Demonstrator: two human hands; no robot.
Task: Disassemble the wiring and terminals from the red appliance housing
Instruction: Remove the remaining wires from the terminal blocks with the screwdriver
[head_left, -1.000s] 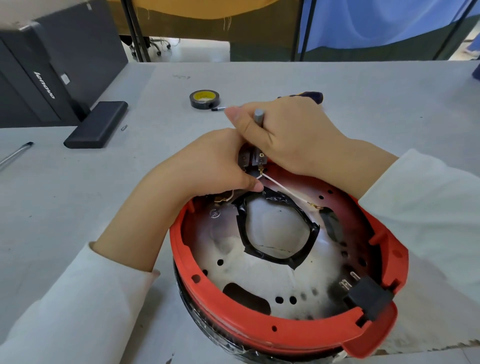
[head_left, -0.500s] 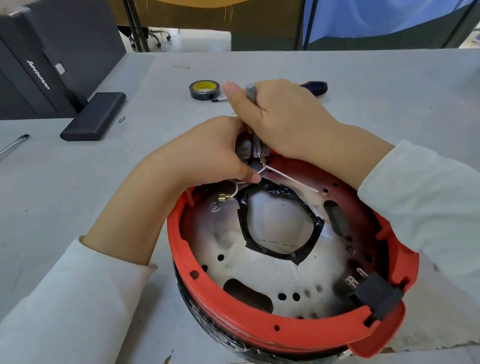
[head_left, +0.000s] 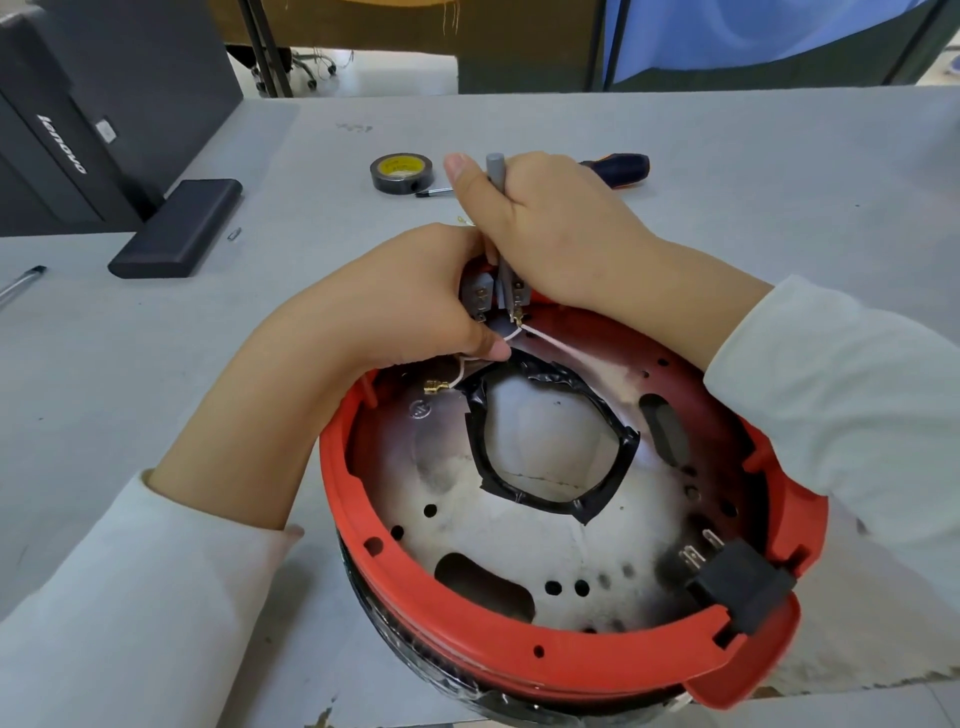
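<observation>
The red appliance housing (head_left: 519, 660) sits on the grey table (head_left: 130, 415) at the near edge, open side up, with a perforated metal plate (head_left: 493, 540) inside. A black connector block (head_left: 737, 587) with two metal prongs is clipped to the near right rim. A ring of black tape (head_left: 608, 467) surrounds the plate's central opening.

Left forearm enters from the lower left in a white sleeve (head_left: 130, 597), wrist bent inward over the far left rim. The left hand (head_left: 395, 301) is closed, fingers curled; it pinches a white wire (head_left: 511, 335) at the thumb tip and bears against a small grey terminal block (head_left: 480, 293) at the far rim. A loose wire end with a brass spade terminal (head_left: 435, 386) lies just below this hand, over the plate.

Right forearm crosses the far right rim from the right. The right hand (head_left: 561, 228) is clenched around a thin grey tool (head_left: 496, 171) held nearly upright, thumb extended alongside it, tip down at the terminal block. Whether the tip touches a terminal cannot be told.

Farther back on the table: a roll of black tape (head_left: 401, 173), a dark-handled screwdriver (head_left: 621, 169) partly hidden behind the right hand, a flat black case (head_left: 176, 234) and a black computer tower (head_left: 78, 130) at far left.
</observation>
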